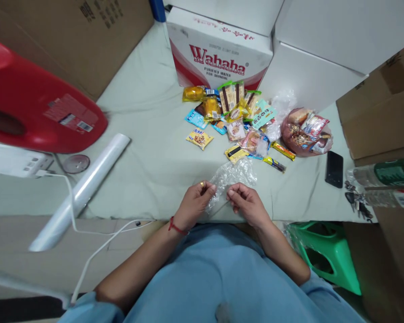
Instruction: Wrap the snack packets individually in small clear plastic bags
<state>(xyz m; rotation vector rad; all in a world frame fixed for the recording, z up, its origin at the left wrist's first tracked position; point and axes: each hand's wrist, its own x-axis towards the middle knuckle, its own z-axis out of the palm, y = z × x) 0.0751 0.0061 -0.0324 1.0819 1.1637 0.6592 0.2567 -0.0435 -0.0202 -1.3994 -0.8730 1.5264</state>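
In the head view, a clear plastic bag [239, 174] is being pinched right at the near edge of the table [148, 179], all crinkled up. It's gripped on its 8 o'clock side between the thumb and fingers of the left hand [197, 201] (a gold ring and a red bracelet are worn on that arm), and its 5 o'clock side is nipped between the thumb and fingertips of the right hand [247, 202]. So neither hand is spread.

From the bag, a snack pile [236, 112] is heaped at 12 o'clock, backed by a Wahaha box [218, 56]. A small yellow packet [199, 139] is left apart at 10. A reddish see-through bag of food [306, 132] is parked at 2, with a phone [334, 169] laid flat at 3. Over at 9, a shiny roll [84, 190] is stuck out past the table edge.
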